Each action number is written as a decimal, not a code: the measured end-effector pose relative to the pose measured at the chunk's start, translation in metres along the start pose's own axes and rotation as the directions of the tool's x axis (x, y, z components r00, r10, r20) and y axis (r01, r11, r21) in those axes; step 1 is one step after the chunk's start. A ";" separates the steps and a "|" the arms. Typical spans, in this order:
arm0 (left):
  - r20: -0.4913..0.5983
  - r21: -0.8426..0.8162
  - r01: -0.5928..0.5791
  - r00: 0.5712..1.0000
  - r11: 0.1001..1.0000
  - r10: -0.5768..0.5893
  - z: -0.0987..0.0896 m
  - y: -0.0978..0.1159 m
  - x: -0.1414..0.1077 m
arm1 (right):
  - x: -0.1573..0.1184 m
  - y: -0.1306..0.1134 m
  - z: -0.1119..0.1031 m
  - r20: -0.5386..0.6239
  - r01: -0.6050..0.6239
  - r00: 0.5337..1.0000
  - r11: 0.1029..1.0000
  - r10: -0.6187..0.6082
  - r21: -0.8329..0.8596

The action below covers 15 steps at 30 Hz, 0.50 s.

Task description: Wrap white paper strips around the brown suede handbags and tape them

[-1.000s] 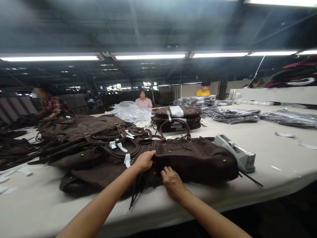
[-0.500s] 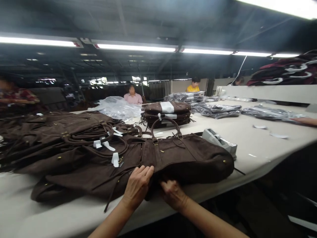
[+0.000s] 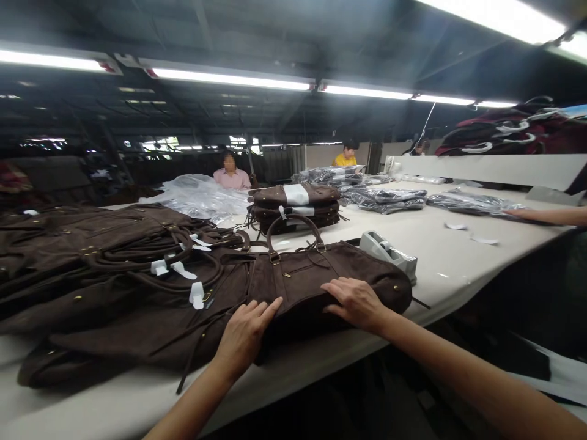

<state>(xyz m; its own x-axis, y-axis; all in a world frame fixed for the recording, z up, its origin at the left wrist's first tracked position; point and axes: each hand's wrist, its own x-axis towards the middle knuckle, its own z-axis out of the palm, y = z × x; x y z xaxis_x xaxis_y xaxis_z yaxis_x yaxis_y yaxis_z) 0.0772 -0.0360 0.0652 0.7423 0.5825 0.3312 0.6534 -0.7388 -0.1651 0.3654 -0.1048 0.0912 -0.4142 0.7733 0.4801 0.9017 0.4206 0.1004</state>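
A dark brown suede-like handbag (image 3: pixel 307 275) lies near the front edge of the table, its looped handle upright at the back. My left hand (image 3: pixel 245 330) is closed over the bag's front edge, the index finger stretched along it. To the right, my right hand (image 3: pixel 355 300) rests on the front of the bag, fingers extended and thumb apart below them. More brown bags (image 3: pixel 114 232) are heaped to the left, with white paper tags (image 3: pixel 197 295) on their handles. Behind the bag stands a grey tape dispenser (image 3: pixel 389 253).
A stack of folded brown bags (image 3: pixel 293 205) sits behind the handle. Clear plastic sheets (image 3: pixel 192 195) and plastic-wrapped packages (image 3: pixel 385 198) lie farther back on the white table (image 3: pixel 454 263). Another person's arm (image 3: pixel 545 215) reaches in from the right. Two people sit across.
My right hand has come out from under the bag's front edge and moved right, onto its front. My left hand stays at the edge. The view has turned slightly right.
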 end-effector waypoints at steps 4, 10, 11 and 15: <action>0.084 -0.019 -0.113 0.990 0.993 0.114 -0.004 -0.007 0.009 | 0.003 0.027 0.024 0.035 0.149 0.989 0.986 -0.147 -0.077; 0.075 0.206 -0.225 0.974 0.952 0.214 0.010 0.006 0.016 | -0.019 0.036 0.058 -0.047 0.172 0.983 0.979 -0.178 -0.110; 0.075 0.230 -0.236 0.972 0.944 0.224 0.013 0.008 0.014 | -0.026 0.032 0.062 -0.081 0.180 0.978 0.977 -0.190 -0.113; 0.021 0.226 -0.267 0.963 0.937 0.269 0.020 0.006 -0.006 | -0.052 0.011 0.072 -0.172 0.177 0.966 0.978 -0.194 -0.108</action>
<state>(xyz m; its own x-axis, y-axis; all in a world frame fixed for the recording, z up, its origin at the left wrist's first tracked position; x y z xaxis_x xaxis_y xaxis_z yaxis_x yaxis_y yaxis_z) 0.0795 -0.0368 0.0435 0.8937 0.3695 0.2546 0.4478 -0.7709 -0.4529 0.3882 -0.1064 0.0046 -0.5535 0.5834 0.5944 0.8220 0.4972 0.2775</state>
